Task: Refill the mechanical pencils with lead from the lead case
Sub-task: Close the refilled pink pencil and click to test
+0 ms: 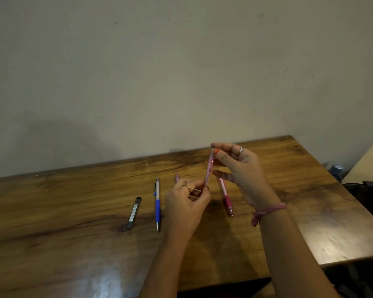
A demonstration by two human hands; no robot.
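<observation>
Now both hands pinch pink pencil (pixel 209 168): right hand (pixel 243 168) fingertips at top, left hand (pixel 186 201) fingertips at bottom.

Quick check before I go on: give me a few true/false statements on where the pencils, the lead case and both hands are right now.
1. Both hands hold a pink pencil above the table. True: the left hand pinches its lower end, the right hand its upper end.
2. The lead case is in the left hand. False: it lies on the table, untouched.
3. The blue pencil lies between the lead case and the left hand. True.
4. The blue pencil is the only pencil on the table. False: another pink pencil lies below the right hand.
</observation>
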